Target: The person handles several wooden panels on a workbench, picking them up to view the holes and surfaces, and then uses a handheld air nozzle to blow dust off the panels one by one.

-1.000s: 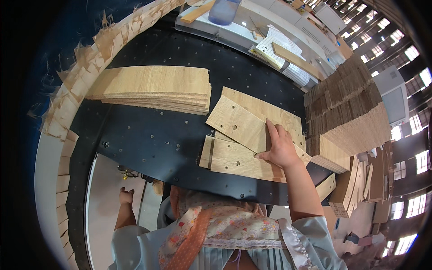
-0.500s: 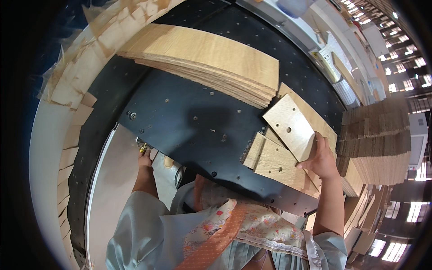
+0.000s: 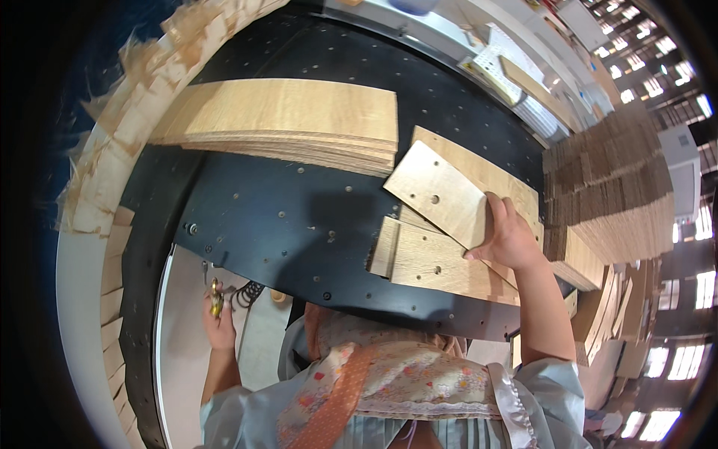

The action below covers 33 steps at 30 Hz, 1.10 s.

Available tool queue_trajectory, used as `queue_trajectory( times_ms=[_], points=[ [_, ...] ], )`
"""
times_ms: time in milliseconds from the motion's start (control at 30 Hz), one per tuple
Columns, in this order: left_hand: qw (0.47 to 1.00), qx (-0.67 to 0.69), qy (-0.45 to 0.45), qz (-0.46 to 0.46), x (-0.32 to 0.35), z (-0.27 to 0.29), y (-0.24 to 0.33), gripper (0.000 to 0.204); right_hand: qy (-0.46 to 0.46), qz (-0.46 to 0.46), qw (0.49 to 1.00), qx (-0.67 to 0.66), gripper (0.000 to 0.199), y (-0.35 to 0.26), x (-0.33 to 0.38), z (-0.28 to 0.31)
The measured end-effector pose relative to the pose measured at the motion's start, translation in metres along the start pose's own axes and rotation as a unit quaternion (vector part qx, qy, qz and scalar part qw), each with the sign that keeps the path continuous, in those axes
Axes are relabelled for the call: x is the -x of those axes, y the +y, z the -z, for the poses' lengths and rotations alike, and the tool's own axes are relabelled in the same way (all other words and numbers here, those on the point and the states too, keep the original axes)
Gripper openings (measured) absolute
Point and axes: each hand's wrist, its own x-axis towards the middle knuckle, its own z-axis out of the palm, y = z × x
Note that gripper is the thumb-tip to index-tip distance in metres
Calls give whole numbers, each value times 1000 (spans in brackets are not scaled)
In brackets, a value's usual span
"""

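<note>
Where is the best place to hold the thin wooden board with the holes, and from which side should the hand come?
Probably at its near right end, from the right. The right hand already pinches the wooden board there, lifted and tilted over the other boards. That edge is free; the far left corner lies close to the big veneer stack.

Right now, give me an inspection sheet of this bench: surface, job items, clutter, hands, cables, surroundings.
Surface: black perforated table, dotted with holes and screws.
Job's things: thin wooden panel with drilled holes, lifted at a tilt; more panels lie flat beneath it; big veneer stack at the far side.
Clutter: wood offcuts piled along the left rim.
Hands: right hand grips the lifted panel's edge; left hand is below the table edge, holding a small brass-coloured object.
Cables: dark coiled wire by the left hand.
Surroundings: tall stacks of brown sheets on the right; windows beyond.
</note>
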Motion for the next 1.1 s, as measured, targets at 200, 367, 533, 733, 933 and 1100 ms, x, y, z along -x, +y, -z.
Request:
queue_trajectory(
  times_ms=[200, 367, 533, 733, 933, 1100],
  points=[
    [911, 311, -271, 12, -33, -35, 176, 34, -13, -13, 999, 36, 110, -2, 3, 3],
    [939, -69, -337, -25, -53, -81, 234, 28, -30, -27, 999, 14, 111, -3, 4, 9],
    [843, -423, -286, -168, -69, -119, 278, 29, -34, -7, 999, 14, 111, 4, 4, 4],
    [805, -497, -260, -192, -92, -136, 303, 31, -11, 22, 999, 23, 102, 5, 7, 5],
    [744, -560, -290, -221, -104, -146, 315, 29, -13, 19, 1000, 18, 103, 6, 7, 6],
    [731, -566, -314, -216, -109, -146, 328, 28, -10, 20, 1000, 16, 103, 5, 7, 8]
  ],
)
